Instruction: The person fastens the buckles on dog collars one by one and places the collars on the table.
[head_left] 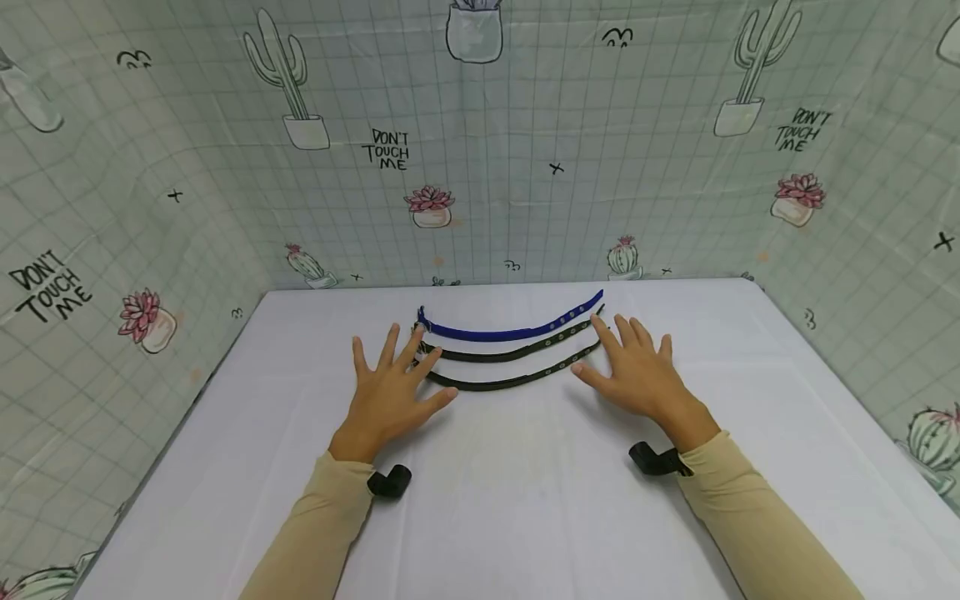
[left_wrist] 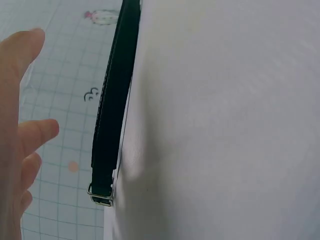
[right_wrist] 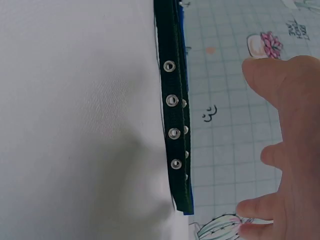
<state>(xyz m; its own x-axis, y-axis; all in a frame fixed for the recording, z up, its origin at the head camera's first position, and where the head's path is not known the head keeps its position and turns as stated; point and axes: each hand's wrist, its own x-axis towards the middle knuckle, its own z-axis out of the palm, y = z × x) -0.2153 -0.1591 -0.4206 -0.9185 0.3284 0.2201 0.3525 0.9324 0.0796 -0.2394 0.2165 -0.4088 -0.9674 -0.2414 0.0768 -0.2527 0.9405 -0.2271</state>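
Note:
Three buckle collars lie curved one behind another on the white table: a blue collar (head_left: 491,336) at the back, a dark collar (head_left: 483,357) in the middle and another dark collar (head_left: 487,386) in front. My left hand (head_left: 386,400), fingers spread, overlaps their buckle ends at the left. A metal buckle (left_wrist: 101,196) shows in the left wrist view. Over the opposite ends, my right hand (head_left: 641,375) is spread with nothing in its grasp. Metal eyelets (right_wrist: 172,100) line the strap in the right wrist view, the fingers beside it.
A white cloth covers the table (head_left: 495,500). Behind it and at both sides hangs a gridded cactus-print curtain (head_left: 510,125). Black wrist mounts (head_left: 390,482) sit at both sleeve cuffs.

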